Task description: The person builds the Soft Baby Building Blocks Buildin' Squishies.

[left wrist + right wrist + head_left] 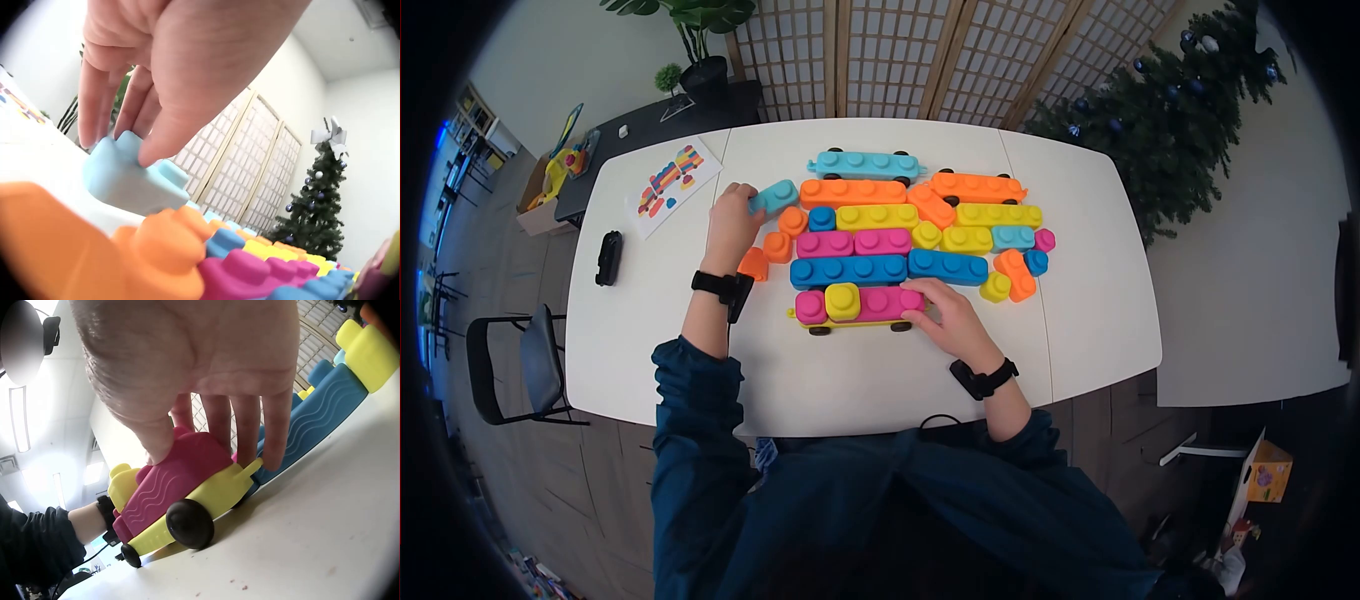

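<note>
- Nearest the right wrist camera, the right hand (194, 369) grips the right end of a long pink block (882, 304), thumb on its near side, fingertips beyond; the block sits on a yellow wheeled base (226, 489).
- Farther left, the left hand (730, 232) pinches a light blue block (773, 196) from above; whether it is lifted I cannot tell.
- That light blue block lies far and left of the pink block, the left hand being nearer; its long axis slants, left end nearer, while the pink one runs left to right.
- Between them stand blue blocks (849, 271) and small orange blocks (778, 247).
- Out at the far left of the white surface (650, 340) lies a printed sheet (675, 185) of colourful vehicles; no brand or writing is readable.
</note>
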Tool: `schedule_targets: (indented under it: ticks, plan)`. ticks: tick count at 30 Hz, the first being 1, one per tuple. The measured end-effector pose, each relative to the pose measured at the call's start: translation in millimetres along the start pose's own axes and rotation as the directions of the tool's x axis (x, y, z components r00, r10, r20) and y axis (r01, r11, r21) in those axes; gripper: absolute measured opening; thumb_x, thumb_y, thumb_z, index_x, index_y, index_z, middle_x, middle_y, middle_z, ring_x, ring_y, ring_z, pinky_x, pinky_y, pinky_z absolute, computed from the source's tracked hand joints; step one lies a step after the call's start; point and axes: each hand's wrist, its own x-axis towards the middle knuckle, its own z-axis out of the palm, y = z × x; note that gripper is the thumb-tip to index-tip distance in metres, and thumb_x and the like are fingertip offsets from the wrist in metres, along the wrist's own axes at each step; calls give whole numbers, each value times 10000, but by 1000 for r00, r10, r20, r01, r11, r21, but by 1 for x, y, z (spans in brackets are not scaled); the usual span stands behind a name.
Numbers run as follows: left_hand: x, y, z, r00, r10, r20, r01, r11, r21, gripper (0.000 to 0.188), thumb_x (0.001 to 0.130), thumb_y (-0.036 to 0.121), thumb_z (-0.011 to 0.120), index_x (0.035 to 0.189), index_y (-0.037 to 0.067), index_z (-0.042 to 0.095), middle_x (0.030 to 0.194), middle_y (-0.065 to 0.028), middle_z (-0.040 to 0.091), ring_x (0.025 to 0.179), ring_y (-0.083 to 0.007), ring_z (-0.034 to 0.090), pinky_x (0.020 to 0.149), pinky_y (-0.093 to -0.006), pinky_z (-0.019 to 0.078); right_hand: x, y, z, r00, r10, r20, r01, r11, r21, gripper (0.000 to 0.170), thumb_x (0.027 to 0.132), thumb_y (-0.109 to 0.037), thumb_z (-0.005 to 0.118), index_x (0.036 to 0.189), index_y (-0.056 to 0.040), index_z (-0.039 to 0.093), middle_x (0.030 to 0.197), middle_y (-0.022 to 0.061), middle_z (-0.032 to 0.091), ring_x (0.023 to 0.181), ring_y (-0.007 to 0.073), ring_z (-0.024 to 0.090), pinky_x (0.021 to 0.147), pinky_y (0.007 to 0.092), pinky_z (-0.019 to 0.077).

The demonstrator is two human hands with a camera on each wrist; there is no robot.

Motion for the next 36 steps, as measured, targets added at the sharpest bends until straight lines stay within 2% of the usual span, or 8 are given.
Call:
schedule_targets:
  ticks: [3,5,8,12,14,20,25,36]
  plan:
    - [-15,22,-24,984,43,-174,-56,996,-72,263,831,75,756,1072,5,678,1070,-154,685,966,-331,693,822,-406,583,0,0,-1,1000,1,2,-1,1000,-8,380,916,-185,739,1264,-83,628,1210,118,668,1094,322,655,902,366,551]
    - [-32,45,-42,968,23,-250,-96,954,-285,267,836,48,747,1086,8,664,1070,-144,668,956,-306,698,802,-395,594,1,-1,-5,998,46,50,-44,998,-42,451,907,-200,755,1317,-86,604,1255,130,647,1125,318,648,935,365,538]
    - [-58,84,-59,980,139,-142,-192,843,-502,266,836,29,745,1089,18,664,1052,-127,656,931,-278,696,785,-363,603,9,-17,-12,998,55,-24,-53,996,66,556,886,-203,784,1383,-84,563,1321,146,611,1156,308,635,981,373,518]
    - [-83,118,-69,964,264,13,-218,821,-528,290,825,0,748,1102,18,665,1096,-120,661,1004,-273,683,847,-348,606,21,-33,-22,995,-10,-100,19,995,94,647,867,-197,809,1434,-80,523,1377,155,574,1179,300,618,1019,384,497]
    - [-91,129,-69,913,407,11,-350,798,-490,310,809,-5,761,1102,19,666,1096,-124,655,999,-286,669,846,-349,571,26,-44,-27,990,-67,-127,84,987,134,631,863,-168,810,1425,-73,538,1338,154,601,1133,287,635,993,374,511]
    - [-108,139,-62,909,414,52,-328,785,-526,393,790,56,816,1149,26,660,1122,-134,654,1020,-317,655,878,-367,543,21,-46,-29,998,-60,-10,61,991,118,514,871,-104,785,1348,-48,603,1226,128,662,1043,247,672,914,338,543]
    - [-118,123,-54,932,340,123,-239,835,-495,579,754,132,857,1271,44,612,1199,-138,640,1090,-368,627,931,-414,530,7,-18,-22,997,36,-65,-23,982,187,470,878,-87,768,1320,-47,613,1219,116,667,1051,235,668,920,333,537]
    - [-128,103,-33,938,281,204,-143,848,-510,496,813,68,804,1271,30,615,1169,-141,675,1039,-345,664,897,-380,544,1,-8,-23,999,25,-49,-17,990,143,484,873,-101,772,1323,-52,598,1224,111,662,1091,240,664,968,341,519]
